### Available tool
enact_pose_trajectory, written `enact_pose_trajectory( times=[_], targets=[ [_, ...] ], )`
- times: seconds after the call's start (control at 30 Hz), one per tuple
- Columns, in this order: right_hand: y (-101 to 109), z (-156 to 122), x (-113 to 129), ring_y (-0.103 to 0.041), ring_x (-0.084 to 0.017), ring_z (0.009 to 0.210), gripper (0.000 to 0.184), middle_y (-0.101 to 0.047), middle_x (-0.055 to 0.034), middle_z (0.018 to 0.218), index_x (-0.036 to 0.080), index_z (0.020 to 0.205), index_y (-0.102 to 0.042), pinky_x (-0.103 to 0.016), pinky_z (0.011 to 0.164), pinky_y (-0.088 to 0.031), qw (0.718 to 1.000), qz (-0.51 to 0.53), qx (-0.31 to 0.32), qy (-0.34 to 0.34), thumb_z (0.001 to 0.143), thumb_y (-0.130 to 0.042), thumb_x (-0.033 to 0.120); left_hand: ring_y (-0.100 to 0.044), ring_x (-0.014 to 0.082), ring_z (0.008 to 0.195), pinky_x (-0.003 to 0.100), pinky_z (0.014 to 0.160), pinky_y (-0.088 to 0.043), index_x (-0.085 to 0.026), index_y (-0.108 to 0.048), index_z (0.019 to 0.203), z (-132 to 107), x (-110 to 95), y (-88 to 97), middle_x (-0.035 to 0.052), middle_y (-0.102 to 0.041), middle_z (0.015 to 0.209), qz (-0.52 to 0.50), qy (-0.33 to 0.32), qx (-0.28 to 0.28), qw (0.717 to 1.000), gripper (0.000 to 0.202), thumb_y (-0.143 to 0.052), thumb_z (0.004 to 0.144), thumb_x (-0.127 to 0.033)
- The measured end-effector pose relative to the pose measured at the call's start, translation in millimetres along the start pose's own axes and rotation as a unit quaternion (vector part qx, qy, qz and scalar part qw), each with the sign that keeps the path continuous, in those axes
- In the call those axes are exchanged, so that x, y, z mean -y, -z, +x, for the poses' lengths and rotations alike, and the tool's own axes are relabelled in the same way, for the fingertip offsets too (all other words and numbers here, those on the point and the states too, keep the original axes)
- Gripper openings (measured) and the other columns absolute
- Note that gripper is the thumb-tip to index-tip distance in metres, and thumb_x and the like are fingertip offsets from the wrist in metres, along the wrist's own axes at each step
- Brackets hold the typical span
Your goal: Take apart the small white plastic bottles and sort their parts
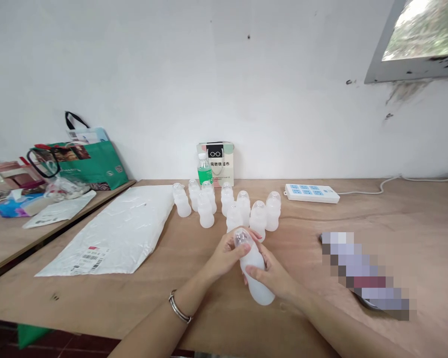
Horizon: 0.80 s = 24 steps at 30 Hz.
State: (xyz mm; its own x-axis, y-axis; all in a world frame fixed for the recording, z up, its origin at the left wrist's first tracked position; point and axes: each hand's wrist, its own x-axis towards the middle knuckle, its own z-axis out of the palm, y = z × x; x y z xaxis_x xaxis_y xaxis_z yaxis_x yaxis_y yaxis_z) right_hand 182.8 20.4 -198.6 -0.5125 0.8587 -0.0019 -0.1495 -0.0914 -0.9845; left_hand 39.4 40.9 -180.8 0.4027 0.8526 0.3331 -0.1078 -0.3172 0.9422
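Note:
A frosted white baby bottle (260,287) with a clear dome cap is held tilted above the wooden table, its cap end pointing away from me. My left hand (228,252) grips it around the cap, thumb on the clear plastic. Around the body is my right hand (272,273), with its thumb across the front. Just beyond my hands stand several similar capped bottles, among them one at the front (206,215), one at the left (182,201) and one at the right (273,213). My fingers hide part of the nearest ones.
On the wooden table (134,303) lie a white plastic mailer (130,223), a power strip (311,193) and a pixelated flat object (366,278). A green-labelled water bottle (204,171) and a paper bag (226,159) stand by the wall. Left sits a green bag (104,166).

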Motion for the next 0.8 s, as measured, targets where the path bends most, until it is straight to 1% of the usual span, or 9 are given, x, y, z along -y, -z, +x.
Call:
enact_pose_trajectory(
  times=[0.13,0.2,0.3,0.37,0.43,0.53,0.67,0.73,0.8],
  targets=[
    [-3.5,1.7,-2.4,-0.052,-0.009,0.048,0.057,-0.054,0.0065,0.065,0.020,0.116,-0.042,-0.024,0.047,-0.044,0.999,-0.004,-0.029,0.027,0.070,-0.069,0.039,-0.054,0.0148,0.068,0.025,0.061,-0.042,-0.016,-0.063,0.080,1.5,5.8,-4.6,0.0050,-0.063,0.080,-0.027,0.009,-0.066,0.997,0.037,-0.061,0.076,-0.053],
    [-3.8,2.3,-2.2,-0.053,-0.009,0.047,0.057,-0.055,0.0059,0.066,0.020,0.114,-0.043,-0.024,0.046,-0.044,0.999,-0.007,-0.037,0.018,0.069,-0.070,0.042,-0.055,0.0151,0.070,0.025,0.063,-0.043,-0.016,-0.063,0.079,0.9,8.4,-6.9,0.0044,-0.064,0.079,-0.039,0.016,-0.079,0.996,0.035,-0.060,0.077,-0.051],
    [-3.5,2.8,-1.3,-0.053,-0.010,0.045,0.062,-0.055,0.0061,0.063,0.020,0.114,-0.042,-0.024,0.043,-0.043,0.999,-0.005,-0.035,-0.003,0.068,-0.069,0.050,-0.057,0.0148,0.070,0.025,0.064,-0.044,-0.017,-0.062,0.080,-0.9,10.8,-9.2,0.0045,-0.066,0.083,-0.057,0.021,-0.069,0.996,0.031,-0.060,0.079,-0.048],
    [-3.9,2.9,-1.3,-0.053,-0.010,0.044,0.063,-0.055,0.0061,0.063,0.020,0.115,-0.042,-0.024,0.042,-0.043,0.999,0.002,-0.037,-0.002,0.068,-0.066,0.056,-0.058,0.0144,0.068,0.025,0.063,-0.045,-0.017,-0.061,0.082,-1.6,11.4,-9.8,0.0053,-0.066,0.090,-0.073,0.013,-0.057,0.996,0.030,-0.061,0.078,-0.047],
    [-4.8,3.2,-2.3,-0.053,-0.010,0.044,0.061,-0.056,0.0055,0.064,0.020,0.112,-0.045,-0.024,0.042,-0.044,0.999,0.002,-0.039,0.005,0.069,-0.065,0.059,-0.059,0.0147,0.067,0.026,0.062,-0.046,-0.017,-0.060,0.085,-1.8,12.1,-10.2,0.0062,-0.067,0.094,-0.088,0.006,-0.041,0.995,0.032,-0.064,0.076,-0.047],
    [-5.9,4.6,-5.2,-0.054,-0.009,0.044,0.055,-0.056,0.0045,0.065,0.020,0.106,-0.050,-0.024,0.043,-0.045,0.999,-0.004,-0.036,0.022,0.070,-0.064,0.059,-0.059,0.0140,0.063,0.024,0.055,-0.045,-0.018,-0.058,0.089,-1.3,14.0,-11.1,0.0064,-0.068,0.093,-0.098,0.012,-0.026,0.995,0.032,-0.065,0.076,-0.046],
    [-6.9,7.4,-8.5,-0.054,-0.010,0.043,0.049,-0.055,0.0042,0.062,0.019,0.099,-0.052,-0.023,0.041,-0.044,0.999,-0.001,-0.044,0.028,0.071,-0.064,0.057,-0.055,0.0105,0.055,0.022,0.049,-0.041,-0.018,-0.057,0.086,-1.1,16.1,-13.3,0.0045,-0.069,0.088,-0.103,0.020,-0.041,0.994,0.026,-0.062,0.080,-0.042],
    [-7.7,8.9,-9.0,-0.054,-0.011,0.043,0.049,-0.054,0.0041,0.063,0.019,0.100,-0.051,-0.023,0.039,-0.043,0.998,0.003,-0.054,0.021,0.070,-0.065,0.055,-0.055,0.0109,0.056,0.022,0.051,-0.042,-0.018,-0.057,0.084,-1.3,16.1,-14.1,0.0033,-0.068,0.084,-0.107,0.019,-0.057,0.992,0.024,-0.061,0.080,-0.042],
    [-8.5,10.7,-9.2,-0.054,-0.011,0.044,0.052,-0.054,0.0041,0.065,0.020,0.107,-0.048,-0.024,0.039,-0.044,0.998,0.009,-0.058,0.022,0.069,-0.065,0.051,-0.059,0.0138,0.065,0.024,0.059,-0.046,-0.018,-0.059,0.082,-1.3,15.5,-14.1,0.0030,-0.068,0.080,-0.106,0.015,-0.071,0.992,0.023,-0.062,0.080,-0.041]
  ],
)
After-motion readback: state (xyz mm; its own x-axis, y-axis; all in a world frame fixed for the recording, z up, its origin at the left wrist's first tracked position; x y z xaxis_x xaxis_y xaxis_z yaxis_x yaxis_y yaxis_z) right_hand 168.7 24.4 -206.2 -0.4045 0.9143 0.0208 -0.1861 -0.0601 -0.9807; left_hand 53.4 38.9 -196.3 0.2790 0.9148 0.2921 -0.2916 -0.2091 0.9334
